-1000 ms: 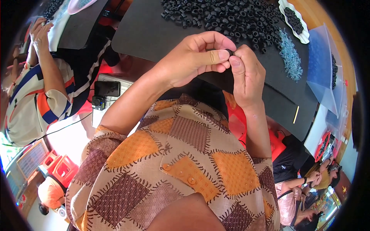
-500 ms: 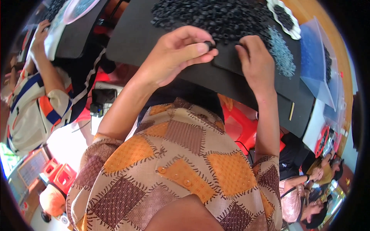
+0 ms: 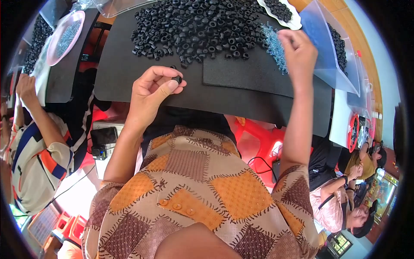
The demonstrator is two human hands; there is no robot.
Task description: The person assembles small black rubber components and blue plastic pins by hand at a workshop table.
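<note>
A small black rubber ring [image 3: 177,79] is pinched between thumb and forefinger of the left hand [image 3: 152,90], just above the black foam mat [image 3: 241,93]. It is judged light, springy and best gripped by its rim. Small pale-blue beads [image 3: 272,43] are reached for by the right hand [image 3: 297,52], fingertips pressed together.

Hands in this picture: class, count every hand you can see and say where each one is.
3 clearly: the left hand pinching a small black ring, the right hand over the blue beads, and a neighbour's hand at far left. Others lower right are too small to count.
</note>
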